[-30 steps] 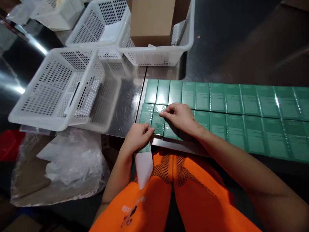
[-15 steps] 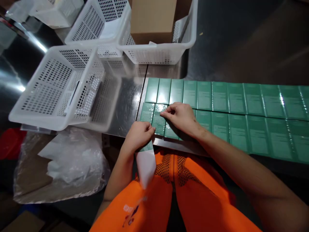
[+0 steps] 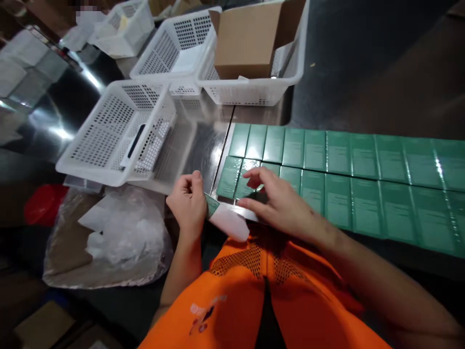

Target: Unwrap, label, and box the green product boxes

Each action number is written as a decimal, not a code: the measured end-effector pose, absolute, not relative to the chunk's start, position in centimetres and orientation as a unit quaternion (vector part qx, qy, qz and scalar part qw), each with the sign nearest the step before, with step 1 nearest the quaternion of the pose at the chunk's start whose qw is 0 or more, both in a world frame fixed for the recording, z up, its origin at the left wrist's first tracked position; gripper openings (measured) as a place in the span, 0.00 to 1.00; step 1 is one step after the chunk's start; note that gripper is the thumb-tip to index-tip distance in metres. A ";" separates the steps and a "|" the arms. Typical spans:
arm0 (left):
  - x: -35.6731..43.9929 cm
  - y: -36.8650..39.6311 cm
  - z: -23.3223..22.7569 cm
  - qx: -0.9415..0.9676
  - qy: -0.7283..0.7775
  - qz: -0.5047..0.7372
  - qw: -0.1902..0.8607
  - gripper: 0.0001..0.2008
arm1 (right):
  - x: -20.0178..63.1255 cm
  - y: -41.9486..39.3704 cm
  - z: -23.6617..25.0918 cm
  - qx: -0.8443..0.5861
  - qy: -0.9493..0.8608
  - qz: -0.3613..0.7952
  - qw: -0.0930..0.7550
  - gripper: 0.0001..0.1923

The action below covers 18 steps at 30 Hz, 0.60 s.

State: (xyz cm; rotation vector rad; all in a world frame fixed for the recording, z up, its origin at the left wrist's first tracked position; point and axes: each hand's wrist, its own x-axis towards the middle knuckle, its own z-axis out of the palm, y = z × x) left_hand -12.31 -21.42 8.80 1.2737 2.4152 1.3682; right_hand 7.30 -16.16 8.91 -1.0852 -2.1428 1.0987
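Observation:
Two rows of flat green boxes (image 3: 348, 160) lie side by side on the steel table (image 3: 196, 150). My left hand (image 3: 189, 203) grips the green end of a green and white carton (image 3: 227, 220) held just off the table's front edge. My right hand (image 3: 279, 201) rests with spread fingers over the nearest green boxes at the left end of the front row, touching the carton's white end.
A white perforated basket (image 3: 119, 131) stands left of the boxes. Two more baskets (image 3: 250, 82) stand behind, one holding a brown cardboard box (image 3: 250, 43). Crumpled clear plastic (image 3: 116, 237) lies on cardboard at lower left. My orange clothing (image 3: 261, 300) fills the bottom.
My left hand has moved left and turned the carton from hanging down to lying almost level. My right hand has slid toward the front edge. The view has shifted.

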 end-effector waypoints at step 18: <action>-12.5 -23.0 9.3 0.373 0.653 0.458 0.474 0.21 | 5.1 -20.1 7.2 -0.403 -0.768 0.175 0.466 0.10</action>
